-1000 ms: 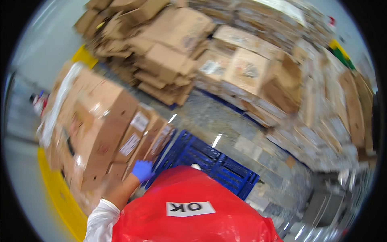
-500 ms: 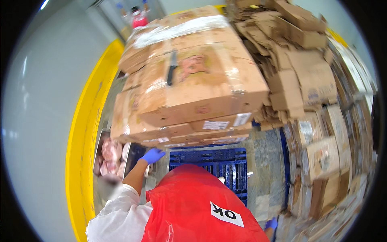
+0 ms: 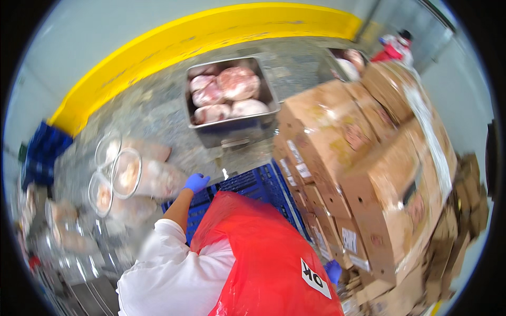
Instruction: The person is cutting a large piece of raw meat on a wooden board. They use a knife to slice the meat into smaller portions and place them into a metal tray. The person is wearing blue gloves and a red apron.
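Observation:
My left hand (image 3: 196, 183), in a blue glove, hangs over a blue plastic pallet (image 3: 247, 185) with nothing in it; its fingers look loosely apart. Nearest to it on the left are round clear containers (image 3: 126, 173) with pale contents. At the lower right my right hand (image 3: 333, 271), also gloved in blue, shows only in part beside the stacked cardboard boxes (image 3: 363, 195); its fingers are too hidden and blurred to read. A dark-handled knife (image 3: 410, 193) lies on top of the boxes.
A steel tub (image 3: 232, 130) of large meat pieces stands on the floor ahead, with another tub (image 3: 337, 67) farther right. A person (image 3: 392, 50) in a red apron is at the back right. Flattened cardboard (image 3: 448, 247) lies beyond the boxes; blue crates (image 3: 45, 150) stand far left.
My view has swung left: the box stack has shifted from the centre to the right. The steel tub now shows fully, and the round containers have come into view.

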`<state>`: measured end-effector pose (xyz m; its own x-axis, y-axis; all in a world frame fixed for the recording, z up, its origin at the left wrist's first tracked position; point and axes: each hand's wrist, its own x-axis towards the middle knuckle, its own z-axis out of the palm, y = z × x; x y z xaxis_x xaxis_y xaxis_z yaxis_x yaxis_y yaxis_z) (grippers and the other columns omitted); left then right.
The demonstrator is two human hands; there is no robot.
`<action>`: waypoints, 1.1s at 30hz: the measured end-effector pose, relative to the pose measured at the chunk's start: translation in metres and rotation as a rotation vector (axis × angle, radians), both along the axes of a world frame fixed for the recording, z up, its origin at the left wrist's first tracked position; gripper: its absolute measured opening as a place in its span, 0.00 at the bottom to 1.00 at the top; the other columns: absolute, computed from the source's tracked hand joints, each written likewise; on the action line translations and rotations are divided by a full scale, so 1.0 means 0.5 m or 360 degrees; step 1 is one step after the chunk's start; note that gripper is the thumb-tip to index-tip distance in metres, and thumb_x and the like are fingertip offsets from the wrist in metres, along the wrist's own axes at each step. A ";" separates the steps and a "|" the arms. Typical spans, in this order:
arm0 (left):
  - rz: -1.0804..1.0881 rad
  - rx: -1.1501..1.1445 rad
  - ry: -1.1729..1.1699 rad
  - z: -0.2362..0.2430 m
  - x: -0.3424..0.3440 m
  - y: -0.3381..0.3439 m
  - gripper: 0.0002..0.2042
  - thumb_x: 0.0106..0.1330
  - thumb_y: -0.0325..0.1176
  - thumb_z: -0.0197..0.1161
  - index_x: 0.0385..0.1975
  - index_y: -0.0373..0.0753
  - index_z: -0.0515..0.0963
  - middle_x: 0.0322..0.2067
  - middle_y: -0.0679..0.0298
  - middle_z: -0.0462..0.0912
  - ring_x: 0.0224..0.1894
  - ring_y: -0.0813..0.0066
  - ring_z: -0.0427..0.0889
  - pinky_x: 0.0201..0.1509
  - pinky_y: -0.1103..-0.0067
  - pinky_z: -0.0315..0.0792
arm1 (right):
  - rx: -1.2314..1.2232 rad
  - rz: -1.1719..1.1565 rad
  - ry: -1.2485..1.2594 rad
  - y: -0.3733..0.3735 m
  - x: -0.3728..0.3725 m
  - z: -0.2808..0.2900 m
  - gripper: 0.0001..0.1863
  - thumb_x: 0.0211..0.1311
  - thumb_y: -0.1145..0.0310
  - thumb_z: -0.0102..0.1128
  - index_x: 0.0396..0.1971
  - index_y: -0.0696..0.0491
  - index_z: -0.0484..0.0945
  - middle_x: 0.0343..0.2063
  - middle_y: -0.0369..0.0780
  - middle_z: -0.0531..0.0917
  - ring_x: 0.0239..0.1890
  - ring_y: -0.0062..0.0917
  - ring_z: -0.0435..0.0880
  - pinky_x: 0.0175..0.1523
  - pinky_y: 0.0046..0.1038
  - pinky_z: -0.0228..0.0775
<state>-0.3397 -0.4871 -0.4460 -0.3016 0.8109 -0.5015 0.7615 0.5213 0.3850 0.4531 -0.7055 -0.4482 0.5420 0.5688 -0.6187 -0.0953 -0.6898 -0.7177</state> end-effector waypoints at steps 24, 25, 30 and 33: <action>0.1602 -0.0229 -0.0379 0.049 0.197 -0.715 0.30 0.69 0.57 0.55 0.47 0.32 0.85 0.49 0.44 0.85 0.55 0.47 0.83 0.61 0.65 0.74 | -0.0361 0.2228 -0.0297 0.762 -0.503 -0.015 0.17 0.68 0.59 0.59 0.42 0.59 0.83 0.29 0.42 0.85 0.31 0.24 0.82 0.40 0.33 0.75; 0.1596 -0.0330 -0.0392 0.063 0.220 -0.755 0.30 0.69 0.58 0.55 0.46 0.32 0.85 0.49 0.44 0.85 0.54 0.47 0.83 0.61 0.65 0.75 | -0.0348 0.2271 -0.0289 0.775 -0.524 -0.021 0.17 0.68 0.59 0.59 0.42 0.59 0.83 0.29 0.42 0.85 0.30 0.24 0.82 0.39 0.34 0.75; 0.2040 -0.0519 -0.0185 0.048 0.295 -0.961 0.29 0.67 0.59 0.56 0.43 0.35 0.87 0.43 0.48 0.88 0.48 0.52 0.86 0.56 0.66 0.76 | -0.0296 0.2538 -0.0264 0.795 -0.683 -0.049 0.18 0.67 0.58 0.60 0.41 0.60 0.83 0.28 0.42 0.85 0.29 0.25 0.82 0.38 0.34 0.75; 0.2273 -0.0361 -0.0170 0.015 0.315 -1.047 0.29 0.66 0.58 0.56 0.44 0.35 0.86 0.44 0.46 0.87 0.48 0.54 0.87 0.56 0.67 0.77 | -0.0294 0.2705 -0.0250 0.776 -0.794 -0.056 0.18 0.66 0.58 0.60 0.41 0.60 0.83 0.27 0.42 0.85 0.29 0.25 0.82 0.38 0.34 0.75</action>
